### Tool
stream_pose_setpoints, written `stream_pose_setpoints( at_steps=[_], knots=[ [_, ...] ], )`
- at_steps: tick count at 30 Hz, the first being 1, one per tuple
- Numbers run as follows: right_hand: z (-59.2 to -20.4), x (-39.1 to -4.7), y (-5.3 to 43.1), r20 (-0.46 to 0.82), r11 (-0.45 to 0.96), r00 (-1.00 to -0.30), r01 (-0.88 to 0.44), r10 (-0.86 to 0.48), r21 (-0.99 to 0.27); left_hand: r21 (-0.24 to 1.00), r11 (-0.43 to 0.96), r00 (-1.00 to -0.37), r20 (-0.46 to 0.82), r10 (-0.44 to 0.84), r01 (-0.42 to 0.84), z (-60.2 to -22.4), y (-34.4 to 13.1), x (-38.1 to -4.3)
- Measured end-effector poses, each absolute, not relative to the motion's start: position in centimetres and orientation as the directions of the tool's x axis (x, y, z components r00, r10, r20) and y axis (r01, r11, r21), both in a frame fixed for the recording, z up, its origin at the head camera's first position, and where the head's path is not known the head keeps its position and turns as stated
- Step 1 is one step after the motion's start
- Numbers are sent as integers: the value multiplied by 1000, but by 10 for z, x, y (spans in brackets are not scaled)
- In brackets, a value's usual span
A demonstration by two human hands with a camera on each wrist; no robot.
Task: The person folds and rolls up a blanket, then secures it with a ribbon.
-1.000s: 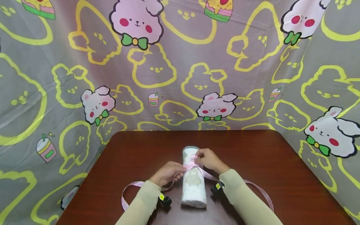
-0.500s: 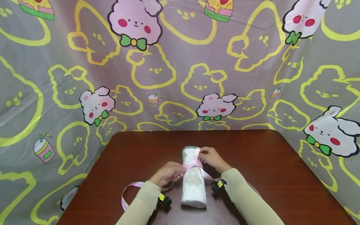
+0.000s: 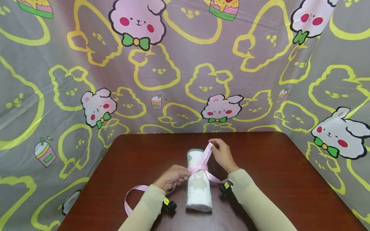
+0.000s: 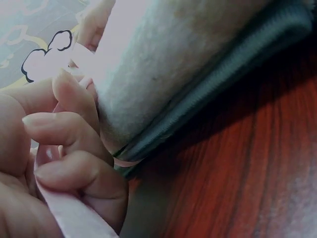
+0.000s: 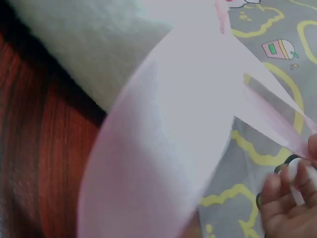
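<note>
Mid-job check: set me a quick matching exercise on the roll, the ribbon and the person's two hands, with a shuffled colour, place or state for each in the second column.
Column one
1. Ribbon
2. Left hand
3. Roll
4. Right hand

Column two
A. Pinching ribbon just right of the roll's far end
B. White with beige patches, lying on the table
C. Pink, crossing over the top of the roll
D. Gripping ribbon at the roll's left side

Pairs: 1-C, 2-D, 3-B, 4-A

Pink on the ribbon (image 3: pixel 206 156); white with beige patches on the roll (image 3: pixel 199 196); dark-streaked reddish brown on the counter (image 3: pixel 260 154); grey with yellow outlines and white, green-bowed rabbits (image 3: pixel 222 107) on the curtain (image 3: pixel 185 54); cream on both sleeves (image 3: pixel 257 200).
</note>
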State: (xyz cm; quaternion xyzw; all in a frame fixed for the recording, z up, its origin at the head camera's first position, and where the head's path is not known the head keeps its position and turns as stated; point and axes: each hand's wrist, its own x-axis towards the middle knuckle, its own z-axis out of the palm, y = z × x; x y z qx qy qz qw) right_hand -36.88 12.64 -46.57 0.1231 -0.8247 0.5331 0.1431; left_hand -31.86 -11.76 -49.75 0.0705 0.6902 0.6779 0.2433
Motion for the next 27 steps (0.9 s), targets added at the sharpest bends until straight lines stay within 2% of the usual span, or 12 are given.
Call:
stream_pose_setpoints(
  at_steps=[3, 5, 8, 13, 19, 27],
  knots=[
    [-469, -371, 124, 187, 234, -978, -204, -91, -951, 970, 66, -871, -239, 429, -233, -497, -118, -319],
    [-473, -372, 122, 54, 140, -986, -76, -156, -987, 970, 66, -870, -239, 431, -234, -497, -118, -319],
    [-478, -371, 120, -40, 121, -973, 13, -225, -993, 970, 67, -869, -239, 433, -233, -496, -118, -318],
    [-476, -370, 120, 106, 242, -978, -149, -181, -959, 969, 68, -869, -242, 432, -236, -496, -118, -316],
    [-459, -379, 132, 360, 330, -932, -326, 46, -886, 971, 70, -869, -236, 435, -229, -498, -119, -315],
    [-436, -389, 160, 443, 308, -866, -367, 232, -878, 972, 72, -862, -233, 450, -225, -500, -120, -317]
  ],
)
